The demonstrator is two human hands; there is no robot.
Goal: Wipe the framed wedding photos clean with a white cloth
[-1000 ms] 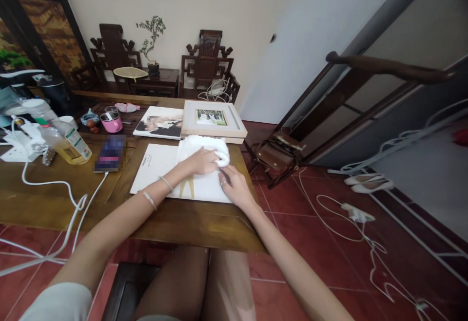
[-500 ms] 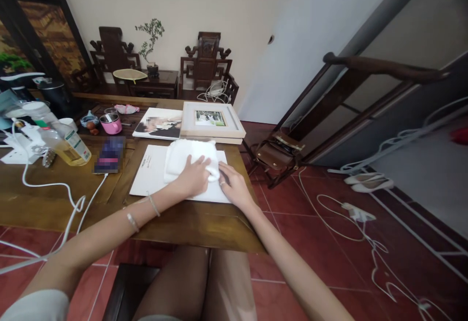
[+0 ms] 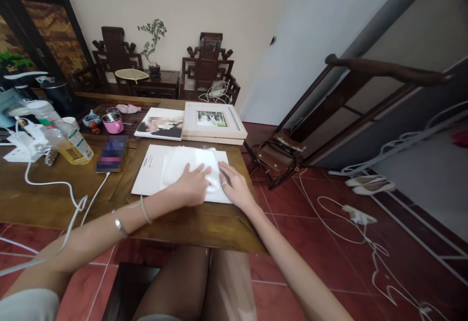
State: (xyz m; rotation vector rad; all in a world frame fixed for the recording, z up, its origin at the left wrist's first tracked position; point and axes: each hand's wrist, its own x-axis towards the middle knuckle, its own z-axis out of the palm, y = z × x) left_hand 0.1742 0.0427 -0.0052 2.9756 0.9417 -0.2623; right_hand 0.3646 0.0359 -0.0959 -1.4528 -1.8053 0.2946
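Note:
A folded white cloth (image 3: 179, 161) lies on a flat white board (image 3: 144, 177) with small dark print at its left side. My left hand (image 3: 192, 184) is on the cloth, fingers curled over its near part and pressing it down. Its thumb is hidden. My right hand (image 3: 234, 184) rests at the right edge of the board, close beside the cloth, with its fingers stretched out and the thumb apart. The board lies near the front right corner of the wooden table (image 3: 175, 223).
Behind the board lie a photo panel (image 3: 155, 128) and a stacked picture frame (image 3: 214, 119). To the left are a phone (image 3: 110, 154) on a cable, a bottle (image 3: 73, 143) and a pink cup (image 3: 113, 123). A wooden chair (image 3: 321, 97) with a brown bag (image 3: 274, 158) stands at right.
My left hand and the cloth have slid slightly toward me, and the cloth's shape has shifted and blurred. My right hand has stayed at the board's edge.

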